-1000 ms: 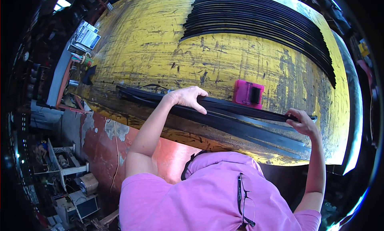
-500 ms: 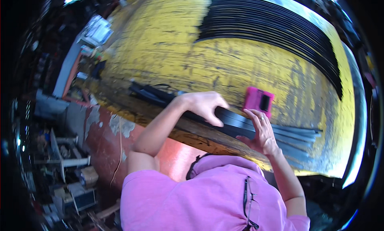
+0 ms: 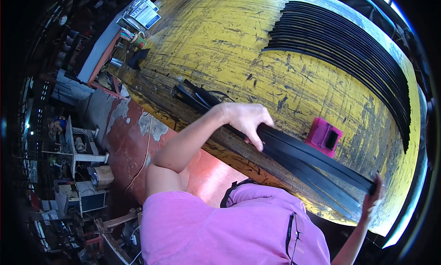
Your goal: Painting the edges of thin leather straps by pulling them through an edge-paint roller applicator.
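Head view, current entries. Left hand [image 3: 248, 120]: curled over the bundle of black strips [image 3: 321, 156], thumb on the near edge, fingers over the far one; stays there as half a second ago. Right hand [image 3: 374, 198]: shifted from beside the pink box [image 3: 316, 134] to the bundle's right end, fingers raised against it; whether they grip, cannot tell. Bundle: along the near side of the yellow tabletop [image 3: 206, 49], its upper strips now drawn together where they lay spread; judged better evened at that end. Loose strips [image 3: 317, 181]: fanned below, outside the gathered part. Row of black strips [image 3: 344, 51]: far side, laid side by side, unchanged.
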### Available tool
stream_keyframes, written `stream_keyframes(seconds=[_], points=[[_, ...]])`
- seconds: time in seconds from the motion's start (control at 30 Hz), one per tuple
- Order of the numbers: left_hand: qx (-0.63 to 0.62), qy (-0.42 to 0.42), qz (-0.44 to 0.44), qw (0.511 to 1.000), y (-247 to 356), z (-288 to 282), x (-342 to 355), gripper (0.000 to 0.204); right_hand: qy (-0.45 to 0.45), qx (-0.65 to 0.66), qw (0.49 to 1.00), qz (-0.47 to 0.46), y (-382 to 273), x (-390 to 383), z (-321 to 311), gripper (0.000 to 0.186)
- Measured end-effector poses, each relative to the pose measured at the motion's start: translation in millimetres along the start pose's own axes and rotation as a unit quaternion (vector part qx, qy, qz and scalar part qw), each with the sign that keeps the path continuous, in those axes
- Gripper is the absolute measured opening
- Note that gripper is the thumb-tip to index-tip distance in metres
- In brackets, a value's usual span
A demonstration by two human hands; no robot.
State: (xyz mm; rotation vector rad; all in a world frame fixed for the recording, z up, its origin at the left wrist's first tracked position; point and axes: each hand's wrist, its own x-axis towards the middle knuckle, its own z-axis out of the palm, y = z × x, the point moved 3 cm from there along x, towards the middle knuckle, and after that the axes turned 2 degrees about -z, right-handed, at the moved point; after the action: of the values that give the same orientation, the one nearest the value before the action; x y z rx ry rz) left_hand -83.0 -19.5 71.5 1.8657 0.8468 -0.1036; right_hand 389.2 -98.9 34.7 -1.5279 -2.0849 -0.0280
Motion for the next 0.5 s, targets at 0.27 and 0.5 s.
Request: stream_keyframes(seconds=[0.27, 0.5], points=[[-0.056, 0.003, -0.153, 0.987, -38, -67, -68, 0.030, -0.035, -0.127, 0.991, 0.021, 8, 0, -66, 0.040], [-0.038, 0.035, -0.215, 0.975, -44, -94, -116, 0.039, -0.057, -0.147, 0.987, 0.037, -9, -4, -61, 0.043]])
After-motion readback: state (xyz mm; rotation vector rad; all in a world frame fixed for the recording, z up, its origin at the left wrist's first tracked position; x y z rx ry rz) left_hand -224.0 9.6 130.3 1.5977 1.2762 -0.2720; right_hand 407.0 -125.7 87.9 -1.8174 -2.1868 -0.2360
